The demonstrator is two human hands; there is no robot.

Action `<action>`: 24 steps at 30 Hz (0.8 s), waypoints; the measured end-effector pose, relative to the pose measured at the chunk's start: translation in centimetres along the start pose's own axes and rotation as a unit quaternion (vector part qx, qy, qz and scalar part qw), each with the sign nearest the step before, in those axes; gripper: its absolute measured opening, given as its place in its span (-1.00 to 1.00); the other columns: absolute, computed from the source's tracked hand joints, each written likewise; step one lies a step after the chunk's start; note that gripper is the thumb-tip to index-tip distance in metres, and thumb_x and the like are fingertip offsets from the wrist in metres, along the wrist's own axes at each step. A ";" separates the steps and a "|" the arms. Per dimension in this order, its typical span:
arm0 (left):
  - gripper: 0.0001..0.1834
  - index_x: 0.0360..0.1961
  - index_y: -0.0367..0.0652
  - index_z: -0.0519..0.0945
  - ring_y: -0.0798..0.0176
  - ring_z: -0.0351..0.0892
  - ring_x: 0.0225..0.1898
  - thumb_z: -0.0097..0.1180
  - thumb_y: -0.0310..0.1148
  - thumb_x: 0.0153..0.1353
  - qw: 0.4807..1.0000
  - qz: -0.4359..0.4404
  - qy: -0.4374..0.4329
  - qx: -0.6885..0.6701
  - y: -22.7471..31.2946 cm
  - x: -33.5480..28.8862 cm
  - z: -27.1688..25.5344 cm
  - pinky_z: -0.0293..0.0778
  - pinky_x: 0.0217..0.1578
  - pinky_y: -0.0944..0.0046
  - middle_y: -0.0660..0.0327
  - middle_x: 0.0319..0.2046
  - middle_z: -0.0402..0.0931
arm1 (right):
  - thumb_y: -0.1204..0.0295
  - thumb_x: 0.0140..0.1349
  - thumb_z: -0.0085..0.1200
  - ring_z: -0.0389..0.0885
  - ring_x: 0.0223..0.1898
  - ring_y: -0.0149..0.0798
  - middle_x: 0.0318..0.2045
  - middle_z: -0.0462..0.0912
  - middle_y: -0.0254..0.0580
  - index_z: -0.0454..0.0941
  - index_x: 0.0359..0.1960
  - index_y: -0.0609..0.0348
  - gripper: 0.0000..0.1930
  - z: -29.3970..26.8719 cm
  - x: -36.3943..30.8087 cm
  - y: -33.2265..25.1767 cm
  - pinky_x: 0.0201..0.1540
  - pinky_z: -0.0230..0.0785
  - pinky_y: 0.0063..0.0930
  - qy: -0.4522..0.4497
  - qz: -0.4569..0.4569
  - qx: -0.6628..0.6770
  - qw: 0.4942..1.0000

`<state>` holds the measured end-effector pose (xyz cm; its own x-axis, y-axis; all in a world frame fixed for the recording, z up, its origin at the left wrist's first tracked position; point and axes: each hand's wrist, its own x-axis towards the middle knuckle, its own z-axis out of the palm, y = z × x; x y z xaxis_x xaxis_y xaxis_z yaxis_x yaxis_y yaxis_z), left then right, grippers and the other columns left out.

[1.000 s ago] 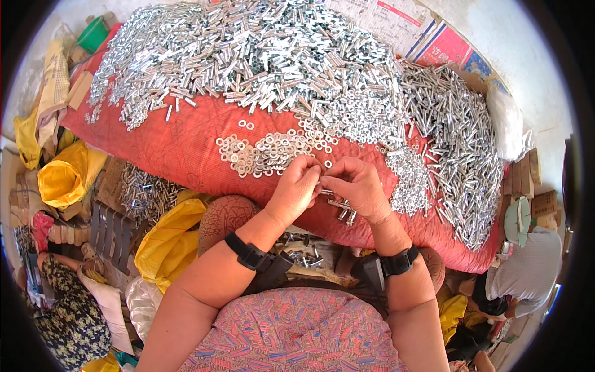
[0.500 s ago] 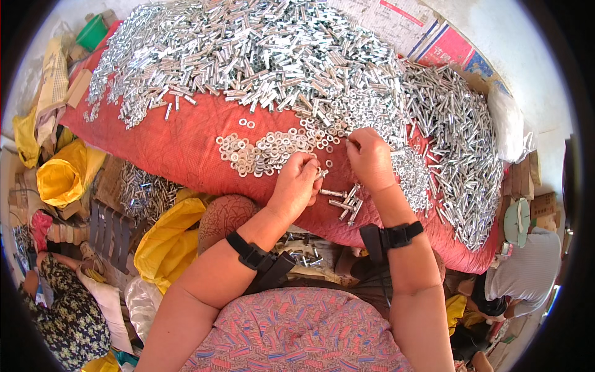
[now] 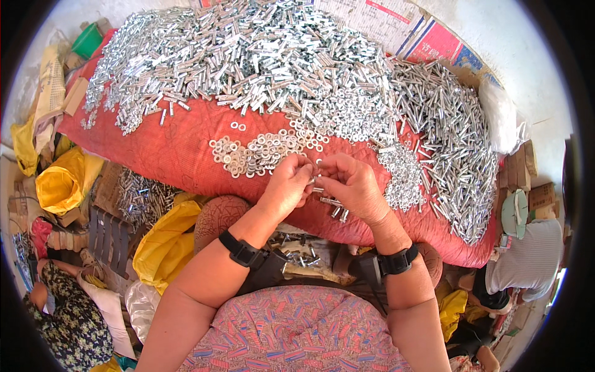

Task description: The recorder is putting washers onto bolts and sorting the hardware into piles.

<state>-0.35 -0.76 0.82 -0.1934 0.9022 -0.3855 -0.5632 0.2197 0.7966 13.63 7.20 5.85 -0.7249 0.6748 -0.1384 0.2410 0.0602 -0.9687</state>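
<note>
My left hand (image 3: 286, 186) is closed in a pinch around a metal bolt, of which only a small bit shows between the fingers. Against it, my right hand (image 3: 354, 186) has its thumb and fingertips pressed together; what they pinch is too small and covered to make out. Several assembled bolts (image 3: 336, 209) lie on the red cloth (image 3: 180, 146) just under my right hand, partly hidden by it. Beyond my hands spreads a patch of flat washers (image 3: 248, 155). Smaller rings or nuts (image 3: 403, 177) are heaped to the right of my right hand.
A large heap of metal sleeves (image 3: 248, 59) covers the far side, with long bolts (image 3: 449, 136) piled at the right. Yellow sacks (image 3: 164, 245) and a green bucket (image 3: 88, 41) stand left. One person (image 3: 68, 316) sits at lower left, another (image 3: 524, 260) at right.
My right hand has come back from the small ring pile, moving left and nearer, and now meets my left hand at the bolt. The left hand stays nearly in place.
</note>
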 end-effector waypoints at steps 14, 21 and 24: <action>-0.83 -0.17 -0.11 0.37 0.56 0.26 -0.61 0.01 -0.27 0.39 0.996 0.037 -0.027 0.078 -0.1 -0.4 0.6 0.07 -0.74 0.54 0.38 -0.53 0.34 | 0.26 0.32 0.09 0.46 -0.64 -0.27 -0.68 0.48 -0.08 0.57 -0.43 0.33 -0.68 0.7 -0.8 -0.7 -0.53 0.33 -0.36 0.097 -0.101 -0.158 0.977; -0.92 -0.15 -0.10 0.35 0.54 0.21 -0.63 -0.09 -0.36 0.41 0.999 0.039 0.006 0.019 -0.1 -0.4 0.9 0.06 -0.73 0.53 0.37 -0.52 0.31 | 0.18 0.41 -0.03 0.43 -0.59 -0.51 -0.67 0.47 -0.29 0.59 -0.39 0.38 -0.57 0.3 -2.5 0.5 -0.55 0.30 -0.50 0.055 0.059 -0.053 0.995; -0.90 -0.11 -0.10 0.35 0.54 0.26 -0.59 -0.10 -0.37 0.40 0.999 0.046 0.001 0.024 -0.1 -0.6 1.3 0.12 -0.70 0.52 0.36 -0.51 0.33 | 0.29 0.35 0.07 0.47 -0.56 -0.48 -0.65 0.50 -0.24 0.60 -0.41 0.35 -0.68 -0.9 -2.0 0.4 -0.52 0.31 -0.49 0.104 -0.040 -0.118 0.987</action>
<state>0.89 -0.85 1.61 -0.2437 0.9185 -0.3114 -0.5046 0.1541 0.8495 15.78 6.57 5.95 -0.6058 0.7956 0.0063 0.3490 0.2728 -0.8966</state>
